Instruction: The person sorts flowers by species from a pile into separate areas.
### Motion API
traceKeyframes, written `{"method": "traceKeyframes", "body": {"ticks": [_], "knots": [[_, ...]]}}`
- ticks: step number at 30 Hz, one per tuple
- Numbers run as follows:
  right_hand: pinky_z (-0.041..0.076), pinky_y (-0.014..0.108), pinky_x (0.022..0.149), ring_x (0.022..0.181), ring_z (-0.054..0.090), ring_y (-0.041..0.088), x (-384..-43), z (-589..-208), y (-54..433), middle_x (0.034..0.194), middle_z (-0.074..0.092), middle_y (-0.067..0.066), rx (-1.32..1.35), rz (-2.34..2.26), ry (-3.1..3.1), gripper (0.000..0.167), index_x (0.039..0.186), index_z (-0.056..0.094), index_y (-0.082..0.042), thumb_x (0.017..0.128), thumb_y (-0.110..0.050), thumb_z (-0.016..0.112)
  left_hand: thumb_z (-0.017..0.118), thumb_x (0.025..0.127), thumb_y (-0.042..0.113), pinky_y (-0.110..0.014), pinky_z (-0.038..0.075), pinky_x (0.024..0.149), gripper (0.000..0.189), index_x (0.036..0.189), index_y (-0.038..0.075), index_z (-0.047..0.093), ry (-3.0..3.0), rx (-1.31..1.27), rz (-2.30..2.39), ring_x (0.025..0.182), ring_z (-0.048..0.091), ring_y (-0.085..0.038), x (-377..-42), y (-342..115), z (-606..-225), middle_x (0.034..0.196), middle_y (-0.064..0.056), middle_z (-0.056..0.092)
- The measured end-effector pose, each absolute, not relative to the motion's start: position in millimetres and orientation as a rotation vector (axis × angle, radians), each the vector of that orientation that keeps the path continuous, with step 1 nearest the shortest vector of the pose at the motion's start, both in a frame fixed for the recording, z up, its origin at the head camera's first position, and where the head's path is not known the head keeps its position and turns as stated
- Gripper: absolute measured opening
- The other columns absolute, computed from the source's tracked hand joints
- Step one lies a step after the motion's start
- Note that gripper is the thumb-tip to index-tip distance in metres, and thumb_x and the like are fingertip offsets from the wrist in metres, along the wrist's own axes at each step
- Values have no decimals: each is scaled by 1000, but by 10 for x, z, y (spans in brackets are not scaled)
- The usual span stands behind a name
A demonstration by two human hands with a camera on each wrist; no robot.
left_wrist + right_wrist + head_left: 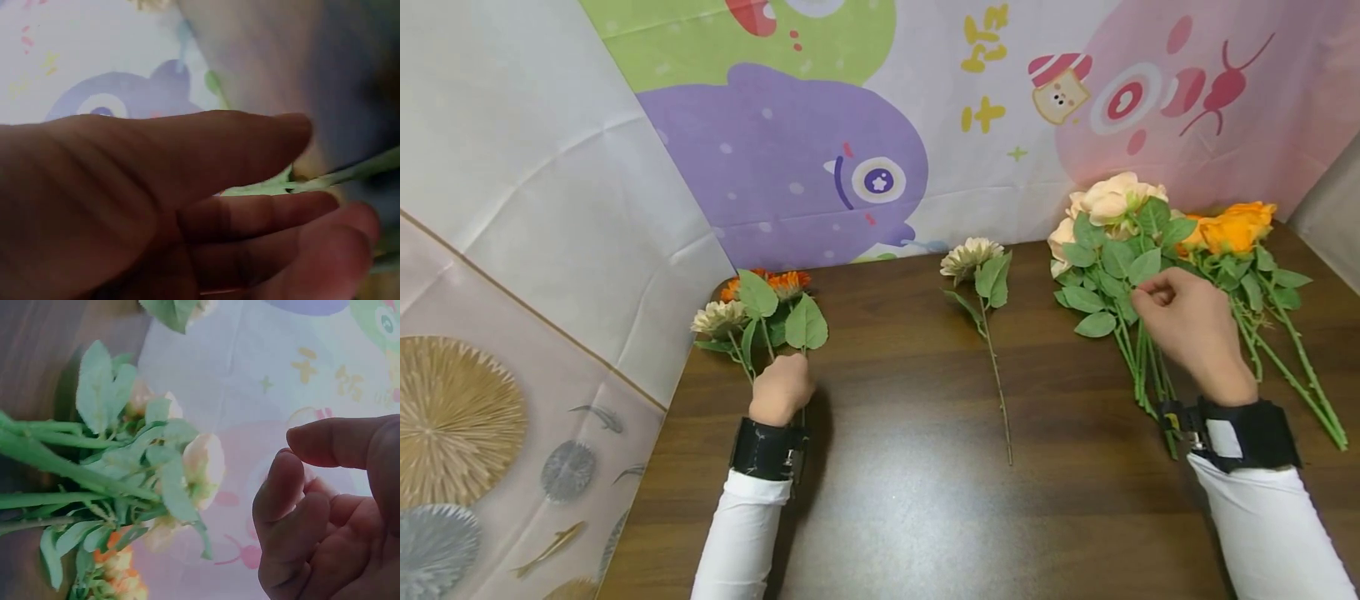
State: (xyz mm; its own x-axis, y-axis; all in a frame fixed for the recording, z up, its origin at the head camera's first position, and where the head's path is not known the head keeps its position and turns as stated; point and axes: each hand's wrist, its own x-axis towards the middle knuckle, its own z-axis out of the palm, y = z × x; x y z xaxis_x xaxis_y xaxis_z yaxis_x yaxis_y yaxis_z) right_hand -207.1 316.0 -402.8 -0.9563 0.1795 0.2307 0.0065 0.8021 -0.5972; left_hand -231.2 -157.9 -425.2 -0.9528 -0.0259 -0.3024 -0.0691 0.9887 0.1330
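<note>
In the head view my left hand [782, 389] is over the stems of a small group of flowers at the left. The group has orange flowers [790, 284] and a cream flower [718, 318]. The left wrist view shows the thumb apart from loosely bent fingers, with a green stem [369, 167] beyond them. My right hand [1195, 329] hovers by the leaves and stems of peach roses [1116, 200]. Its thumb and index tips nearly meet, with nothing visible between them [312, 506].
A single cream flower [973, 260] lies on the brown table [910, 417] between the hands, stem toward me. Orange roses [1232, 227] lie at the far right, their stems beside the peach ones. A cartoon-printed cloth [820, 167] stands along the back, and a pale cloth borders the left.
</note>
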Motion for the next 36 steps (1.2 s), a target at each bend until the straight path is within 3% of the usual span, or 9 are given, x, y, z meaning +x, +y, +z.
{"method": "traceKeyframes", "body": {"ticks": [8,13,17,24,27,33,36], "knots": [[38,31,53,64,54,21,-2032,-3963,3080,86,66,16,-116,900,-2709,26,103,67,-2,96,-25,55,56,90,1,-56,55,73,24,110,-3,69,2820,-87,145,94,67,-43,-2344,-1586,-4344,111,-25,68],[37,32,52,63,54,21,-2020,-3959,3052,83,66,14,-91,905,-2701,26,101,67,-4,96,-26,55,62,85,4,-42,54,60,10,84,-3,69,2852,-66,314,71,68,-31,-2358,-1590,-4339,80,-18,69],[37,30,51,61,54,18,-2017,-3956,3035,82,67,14,-66,896,-2682,25,100,67,-3,96,-25,56,64,86,6,-30,48,54,20,66,1,65,2849,2,469,51,62,-20,-2356,-1586,-4294,52,-6,61],[38,29,52,61,52,14,-2015,-3929,2976,81,68,13,-30,887,-2670,24,100,70,-3,94,-24,59,58,86,4,-24,41,46,37,50,11,52,2870,123,678,43,60,-13,-2324,-1501,-4196,44,1,57],[38,30,54,63,54,17,-2001,-3919,2947,83,68,13,-17,889,-2671,24,101,70,-4,95,-24,59,55,85,2,-24,42,46,33,53,11,51,2875,193,784,43,59,-12,-2289,-1426,-4139,46,1,58],[38,34,57,70,57,25,-1983,-3907,2904,86,68,14,0,890,-2671,23,100,70,-4,95,-24,58,53,90,4,-25,48,49,15,77,6,62,2880,337,950,48,61,-10,-2192,-1241,-4047,56,0,63],[38,35,58,70,57,24,-1983,-3899,2891,86,68,14,3,889,-2671,24,100,70,-5,95,-24,58,53,90,4,-25,47,49,15,78,6,61,2866,382,995,49,61,-10,-2145,-1136,-4056,57,1,62]]}}
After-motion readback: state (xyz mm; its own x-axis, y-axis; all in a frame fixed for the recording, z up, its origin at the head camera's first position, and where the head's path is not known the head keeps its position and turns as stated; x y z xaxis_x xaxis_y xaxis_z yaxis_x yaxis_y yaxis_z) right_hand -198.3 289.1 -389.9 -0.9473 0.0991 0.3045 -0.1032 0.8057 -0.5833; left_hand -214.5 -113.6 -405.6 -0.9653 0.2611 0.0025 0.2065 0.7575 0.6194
